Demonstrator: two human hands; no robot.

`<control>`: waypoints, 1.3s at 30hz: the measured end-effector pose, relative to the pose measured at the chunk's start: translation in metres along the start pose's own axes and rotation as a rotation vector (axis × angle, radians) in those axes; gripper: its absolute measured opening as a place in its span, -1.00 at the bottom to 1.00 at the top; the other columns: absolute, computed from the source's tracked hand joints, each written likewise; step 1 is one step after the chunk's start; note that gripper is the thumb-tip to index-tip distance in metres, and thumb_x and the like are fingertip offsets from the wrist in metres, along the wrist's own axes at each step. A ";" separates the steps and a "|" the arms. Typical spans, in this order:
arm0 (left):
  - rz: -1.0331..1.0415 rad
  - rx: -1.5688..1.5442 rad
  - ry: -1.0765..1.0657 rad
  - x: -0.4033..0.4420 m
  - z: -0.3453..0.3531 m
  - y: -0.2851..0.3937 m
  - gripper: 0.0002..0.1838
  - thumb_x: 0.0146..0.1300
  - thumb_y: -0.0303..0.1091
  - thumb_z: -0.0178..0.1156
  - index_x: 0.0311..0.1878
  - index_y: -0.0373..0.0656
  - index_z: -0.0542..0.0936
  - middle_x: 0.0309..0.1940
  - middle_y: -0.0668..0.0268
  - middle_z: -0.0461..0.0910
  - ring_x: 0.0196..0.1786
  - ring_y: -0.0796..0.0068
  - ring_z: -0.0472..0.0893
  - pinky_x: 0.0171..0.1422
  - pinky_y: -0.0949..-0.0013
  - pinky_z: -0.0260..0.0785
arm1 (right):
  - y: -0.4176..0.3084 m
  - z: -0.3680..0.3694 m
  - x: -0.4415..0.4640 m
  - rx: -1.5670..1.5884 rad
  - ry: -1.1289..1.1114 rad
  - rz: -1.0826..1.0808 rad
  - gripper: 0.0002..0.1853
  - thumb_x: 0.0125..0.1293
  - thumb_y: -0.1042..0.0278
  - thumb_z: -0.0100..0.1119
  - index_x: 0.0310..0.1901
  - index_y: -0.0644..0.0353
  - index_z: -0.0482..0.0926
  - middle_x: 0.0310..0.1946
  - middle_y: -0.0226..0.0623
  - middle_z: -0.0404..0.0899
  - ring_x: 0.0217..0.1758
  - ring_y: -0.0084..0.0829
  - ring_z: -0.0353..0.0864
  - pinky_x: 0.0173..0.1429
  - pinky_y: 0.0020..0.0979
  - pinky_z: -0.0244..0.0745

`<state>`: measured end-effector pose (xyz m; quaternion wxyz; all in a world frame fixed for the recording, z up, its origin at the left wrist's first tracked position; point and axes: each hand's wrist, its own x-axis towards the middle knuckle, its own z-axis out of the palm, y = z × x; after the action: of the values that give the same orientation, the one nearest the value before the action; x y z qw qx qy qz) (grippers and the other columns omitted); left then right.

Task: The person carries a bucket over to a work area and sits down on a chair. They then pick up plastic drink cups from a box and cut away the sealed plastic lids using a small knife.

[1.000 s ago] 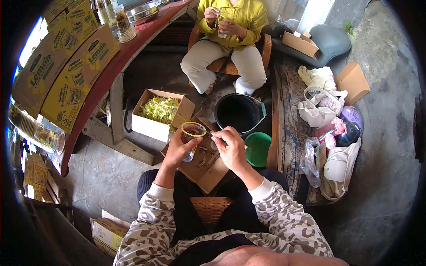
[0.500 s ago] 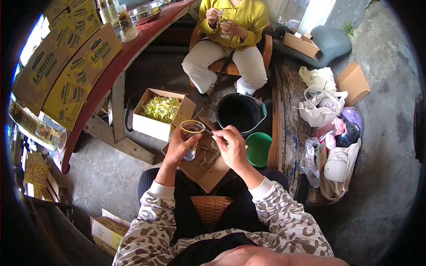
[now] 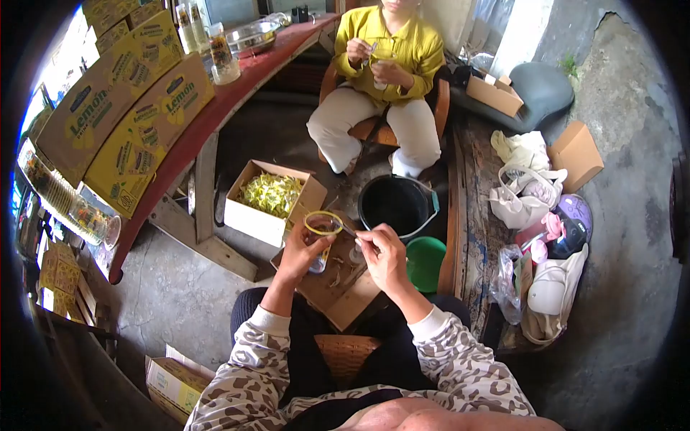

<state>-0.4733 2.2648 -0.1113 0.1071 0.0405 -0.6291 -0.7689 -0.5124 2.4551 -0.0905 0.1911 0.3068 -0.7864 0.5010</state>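
A clear plastic cup with a yellow rim (image 3: 323,224) is gripped by my left hand (image 3: 295,256), its mouth tilted up toward me. My right hand (image 3: 386,260) pinches a thin, dark, slender tool (image 3: 349,230) whose tip reaches the cup's rim; its exact kind is too small to make out. Below both hands lies a flattened cardboard piece (image 3: 345,302) with dry scraps on it. Just beyond my left hand stands an open cardboard box of yellow-green strips (image 3: 270,195).
A black bucket (image 3: 394,207) and green basin (image 3: 426,264) stand to the right. Across from me, a seated person in yellow (image 3: 392,54) holds a small cup. Lemon-drink cartons (image 3: 147,144) line the red-edged table (image 3: 248,79). Bags (image 3: 528,194) lie at right.
My view has tilted slightly upward, so the surroundings sit lower in the picture. Both hands keep nearly the same hold on the cup and the slender tool.
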 end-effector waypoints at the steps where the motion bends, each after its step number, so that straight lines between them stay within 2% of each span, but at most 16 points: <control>1: -0.005 0.010 -0.009 0.000 -0.002 -0.001 -0.55 0.20 -0.50 0.35 0.14 -0.30 0.48 0.01 0.23 0.61 -0.07 0.54 0.62 0.01 0.47 0.47 | 0.000 -0.001 0.000 -0.012 -0.006 0.006 -0.83 0.17 0.63 0.32 -0.22 0.17 0.65 -0.42 -0.29 0.52 -0.39 -0.31 0.57 -0.33 -0.32 0.47; 3: -0.065 -0.005 -0.026 -0.001 -0.006 -0.004 -0.54 0.20 -0.49 0.35 0.16 -0.32 0.47 -0.01 0.21 0.60 -0.03 0.54 0.61 0.04 0.45 0.48 | -0.002 -0.001 0.000 -0.031 0.007 -0.028 -0.83 0.16 0.64 0.32 -0.23 0.18 0.63 -0.43 -0.26 0.52 -0.39 -0.25 0.55 -0.33 -0.30 0.46; 10: -0.040 -0.026 -0.005 -0.002 0.000 0.005 -0.51 0.21 -0.49 0.36 0.17 -0.33 0.43 0.02 0.19 0.59 0.01 0.48 0.62 0.11 0.41 0.49 | 0.002 0.001 -0.002 0.004 0.013 -0.007 -0.82 0.15 0.63 0.34 -0.22 0.18 0.63 -0.44 -0.27 0.52 -0.41 -0.27 0.55 -0.34 -0.31 0.45; 12: 0.003 -0.006 0.018 0.000 -0.001 0.000 -0.50 0.20 -0.50 0.36 0.17 -0.34 0.39 0.03 0.16 0.59 0.03 0.45 0.62 0.13 0.40 0.49 | 0.003 0.000 -0.001 -0.011 -0.005 -0.019 -0.78 0.14 0.74 0.31 -0.20 0.24 0.65 -0.38 -0.28 0.55 -0.37 -0.39 0.61 -0.36 -0.44 0.53; 13: 0.002 -0.005 0.017 0.001 -0.001 -0.002 -0.50 0.20 -0.50 0.36 0.17 -0.34 0.39 0.03 0.16 0.59 0.03 0.45 0.62 0.13 0.40 0.49 | 0.003 0.000 -0.001 -0.011 -0.004 -0.018 -0.78 0.14 0.74 0.31 -0.20 0.24 0.65 -0.38 -0.28 0.55 -0.37 -0.39 0.61 -0.36 -0.44 0.53; 15: -0.002 -0.024 0.022 0.000 -0.001 -0.003 -0.48 0.19 -0.51 0.35 0.18 -0.35 0.36 0.03 0.13 0.59 0.04 0.43 0.62 0.15 0.38 0.49 | 0.000 0.000 -0.002 0.002 0.001 0.013 -0.82 0.15 0.63 0.35 -0.22 0.17 0.64 -0.44 -0.28 0.52 -0.40 -0.28 0.56 -0.33 -0.32 0.47; 25: -0.009 -0.020 0.033 -0.001 0.000 0.001 -0.50 0.21 -0.54 0.27 0.20 -0.35 0.34 0.07 0.12 0.57 0.08 0.40 0.61 0.16 0.36 0.49 | -0.002 -0.001 -0.002 0.019 0.001 0.013 -0.81 0.14 0.65 0.34 -0.22 0.17 0.64 -0.42 -0.28 0.54 -0.38 -0.28 0.58 -0.31 -0.32 0.49; 28: -0.006 -0.037 0.040 0.000 -0.003 -0.005 -0.45 0.18 -0.54 0.27 0.23 -0.34 0.33 0.07 0.13 0.56 0.10 0.38 0.59 0.20 0.32 0.45 | -0.003 -0.001 -0.003 0.020 -0.010 0.022 -0.81 0.14 0.65 0.34 -0.22 0.17 0.64 -0.42 -0.27 0.54 -0.38 -0.27 0.58 -0.32 -0.31 0.48; 31: 0.024 0.004 0.052 0.001 -0.006 -0.011 -0.41 0.13 -0.53 0.28 0.24 -0.34 0.34 0.05 0.13 0.56 0.12 0.37 0.56 0.24 0.31 0.41 | -0.002 -0.001 -0.002 0.002 -0.001 0.005 -0.81 0.14 0.65 0.34 -0.22 0.17 0.65 -0.43 -0.27 0.53 -0.39 -0.27 0.57 -0.32 -0.31 0.48; 33: 0.035 0.120 0.078 0.001 -0.007 -0.011 -0.42 0.10 -0.52 0.28 0.23 -0.34 0.37 0.04 0.14 0.56 0.11 0.40 0.55 0.25 0.32 0.39 | 0.000 -0.001 -0.002 -0.022 0.001 -0.035 -0.81 0.15 0.71 0.32 -0.22 0.23 0.65 -0.39 -0.29 0.54 -0.39 -0.40 0.58 -0.40 -0.43 0.47; 34: 0.036 0.120 0.079 0.001 -0.007 -0.012 -0.42 0.10 -0.52 0.28 0.23 -0.34 0.37 0.04 0.14 0.56 0.11 0.40 0.55 0.25 0.32 0.39 | 0.000 -0.001 -0.002 -0.021 0.000 -0.035 -0.81 0.15 0.71 0.32 -0.22 0.23 0.65 -0.39 -0.29 0.54 -0.39 -0.40 0.58 -0.40 -0.43 0.47; 36: 0.092 0.200 0.092 0.002 -0.008 -0.013 -0.45 0.11 -0.50 0.34 0.19 -0.33 0.41 0.01 0.16 0.58 0.06 0.42 0.58 0.21 0.34 0.42 | 0.000 0.000 -0.002 0.013 0.003 0.002 -0.81 0.15 0.65 0.33 -0.22 0.18 0.64 -0.43 -0.27 0.53 -0.39 -0.27 0.56 -0.32 -0.32 0.47; 39: 0.065 0.270 0.072 -0.001 -0.003 -0.005 -0.38 0.08 -0.49 0.42 0.21 -0.31 0.39 0.03 0.21 0.54 0.08 0.44 0.55 0.22 0.34 0.41 | -0.005 -0.002 -0.002 0.010 -0.008 0.023 -0.82 0.15 0.66 0.33 -0.22 0.19 0.64 -0.42 -0.26 0.54 -0.37 -0.27 0.57 -0.31 -0.31 0.48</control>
<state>-0.4719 2.2627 -0.1167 0.1482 0.0617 -0.7235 -0.6713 -0.5078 2.4559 -0.0873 0.1805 0.3009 -0.7881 0.5057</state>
